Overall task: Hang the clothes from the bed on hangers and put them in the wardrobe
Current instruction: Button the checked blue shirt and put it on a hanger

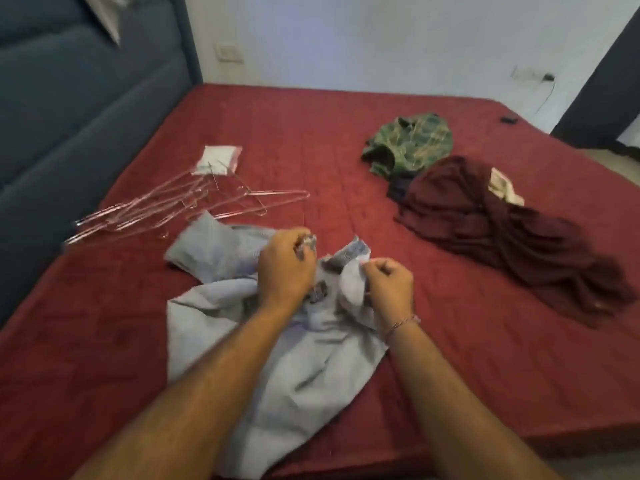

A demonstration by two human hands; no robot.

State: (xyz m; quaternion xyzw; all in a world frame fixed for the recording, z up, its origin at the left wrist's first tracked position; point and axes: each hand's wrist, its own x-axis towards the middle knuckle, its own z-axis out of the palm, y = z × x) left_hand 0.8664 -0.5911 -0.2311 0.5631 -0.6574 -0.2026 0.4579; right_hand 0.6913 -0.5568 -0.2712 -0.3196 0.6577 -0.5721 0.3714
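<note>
Spread over the near middle of the red bed cover (104, 358), crumpled and partly unfolded: a light grey-blue shirt (294, 375), one sleeve lying out toward the upper left, the collar area with a dark label turned up between the two hands. Left hand (284, 268) over the collar region, fingers curled and pinching a small bunch of the fabric at the far edge; what exactly sits between the fingertips too blurred to tell. Right hand (389, 282) just beside it, fingers also curled, gripping a fold of the same shirt near the collar; a thin bracelet (401, 323) around this wrist. To the left of the shirt, near but apart from it: a loose pile of thin wire hangers (166, 209), lying flat and crossed over each other. Just behind the hangers, touching their far ends: a small clear plastic packet (218, 160) with something white inside. Farther right on the bed, well apart from the shirt: a dark maroon garment (502, 237) in a heap, and behind it, touching it, a green patterned garment (412, 143). Blue padded headboard (62, 116) along the left side.
</note>
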